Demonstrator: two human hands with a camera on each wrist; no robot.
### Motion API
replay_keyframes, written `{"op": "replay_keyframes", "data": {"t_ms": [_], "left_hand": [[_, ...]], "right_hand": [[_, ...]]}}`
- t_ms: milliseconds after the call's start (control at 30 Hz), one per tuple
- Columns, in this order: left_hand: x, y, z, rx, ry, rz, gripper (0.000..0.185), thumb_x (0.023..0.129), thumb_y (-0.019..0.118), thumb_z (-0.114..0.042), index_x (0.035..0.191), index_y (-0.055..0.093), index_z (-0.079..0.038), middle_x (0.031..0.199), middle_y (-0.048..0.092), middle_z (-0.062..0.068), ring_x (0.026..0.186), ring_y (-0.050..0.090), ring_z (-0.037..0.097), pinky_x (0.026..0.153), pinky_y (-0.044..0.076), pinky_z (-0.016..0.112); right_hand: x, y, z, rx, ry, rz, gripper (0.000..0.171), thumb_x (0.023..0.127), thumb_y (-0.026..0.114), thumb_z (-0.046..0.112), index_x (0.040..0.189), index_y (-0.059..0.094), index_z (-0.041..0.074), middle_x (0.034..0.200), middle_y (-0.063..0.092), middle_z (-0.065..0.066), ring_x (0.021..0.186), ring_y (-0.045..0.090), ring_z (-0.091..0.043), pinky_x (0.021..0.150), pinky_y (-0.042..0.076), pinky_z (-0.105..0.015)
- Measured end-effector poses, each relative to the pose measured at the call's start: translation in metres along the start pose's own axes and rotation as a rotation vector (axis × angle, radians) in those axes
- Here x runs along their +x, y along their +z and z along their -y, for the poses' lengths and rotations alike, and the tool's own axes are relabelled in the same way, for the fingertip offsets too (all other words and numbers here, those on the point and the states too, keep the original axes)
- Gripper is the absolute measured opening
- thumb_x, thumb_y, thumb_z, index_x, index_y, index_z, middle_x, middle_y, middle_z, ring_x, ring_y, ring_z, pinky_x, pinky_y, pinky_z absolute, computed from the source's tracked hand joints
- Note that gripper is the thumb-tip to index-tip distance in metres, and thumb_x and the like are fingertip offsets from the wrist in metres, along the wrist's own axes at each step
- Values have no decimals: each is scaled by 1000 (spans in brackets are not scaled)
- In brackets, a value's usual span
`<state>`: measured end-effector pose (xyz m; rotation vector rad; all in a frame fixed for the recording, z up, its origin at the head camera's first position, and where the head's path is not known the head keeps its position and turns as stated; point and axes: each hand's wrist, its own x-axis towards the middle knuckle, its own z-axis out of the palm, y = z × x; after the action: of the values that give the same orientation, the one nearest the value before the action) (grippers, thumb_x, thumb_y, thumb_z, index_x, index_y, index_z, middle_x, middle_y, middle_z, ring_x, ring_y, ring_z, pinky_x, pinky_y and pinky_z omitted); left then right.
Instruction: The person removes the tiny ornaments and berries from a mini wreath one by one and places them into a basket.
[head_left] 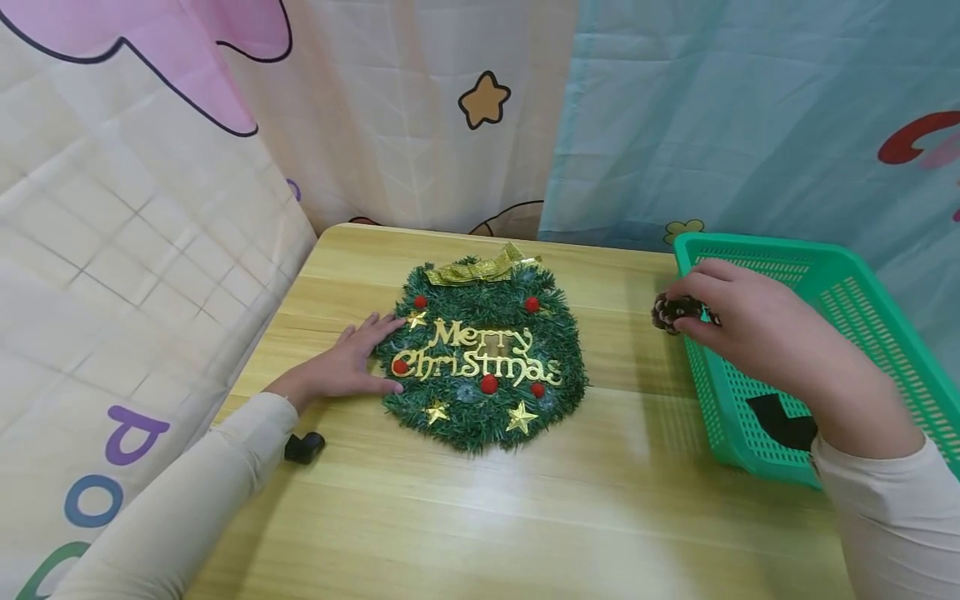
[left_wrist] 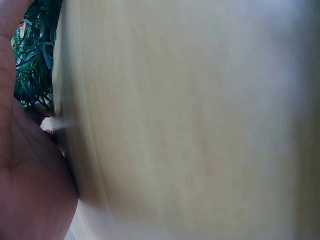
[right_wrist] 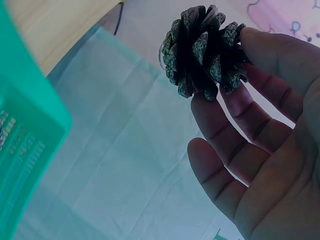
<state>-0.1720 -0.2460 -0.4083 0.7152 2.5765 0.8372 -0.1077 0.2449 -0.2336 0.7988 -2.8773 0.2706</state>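
Note:
A green tinsel wreath (head_left: 472,425) lies flat on the table, bearing gold "Merry Christmas" lettering (head_left: 480,367), red balls, gold stars and a gold bow (head_left: 480,270) at its top. Against the wreath's left edge rests my left hand (head_left: 345,362), fingers spread and touching the greenery. Thumb and fingertips of my right hand (head_left: 765,325) pinch a brown pinecone (head_left: 666,313) by the basket's left rim. In the right wrist view the pinecone (right_wrist: 202,52) shows pale-tipped scales. The left wrist view shows only part of that palm and some wreath greenery (left_wrist: 37,60).
A green plastic basket (head_left: 712,408) stands at the table's right side, with a black piece (head_left: 783,425) inside it. Near my left forearm a small black object (head_left: 303,448) lies on the wooden table (head_left: 480,525). Printed curtains (head_left: 427,125) hang behind and to the left.

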Motion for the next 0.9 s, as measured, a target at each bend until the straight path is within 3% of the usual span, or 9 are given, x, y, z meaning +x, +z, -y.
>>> {"op": "replay_keyframes", "data": {"t_ms": [200,433,733,900], "left_hand": [[0,0,-1,-10,-11,5,108,79,78,-55,161,13,-25,166,4,7,151,-9,32,116,-9,58],[1,0,-1,5,-12,4,109,79,79,-54,161,13,-25,166,3,7,150,-9,31,116,-9,58],[1,0,0,6,-11,7,109,79,78,-56,161,12,-26,166,3,6,150,-9,31,115,-9,59],[2,1,2,10,-9,7,109,79,78,-56,161,12,-27,166,3,7,150,-9,31,115,-9,59]], "right_hand": [[-12,-4,-20,-28,41,29,29,80,83,5,106,71,10,102,63,-3,86,60,-20,68,51,-41],[-21,0,-43,-54,65,51,29,78,83,4,104,70,6,101,62,-7,84,60,-23,63,51,-40],[-29,8,-71,-28,118,110,30,83,79,5,110,68,2,107,63,-12,90,62,-29,71,52,-49],[-29,14,-85,-32,131,186,29,87,76,6,112,66,-3,108,62,-18,87,62,-30,69,52,-50]]}}
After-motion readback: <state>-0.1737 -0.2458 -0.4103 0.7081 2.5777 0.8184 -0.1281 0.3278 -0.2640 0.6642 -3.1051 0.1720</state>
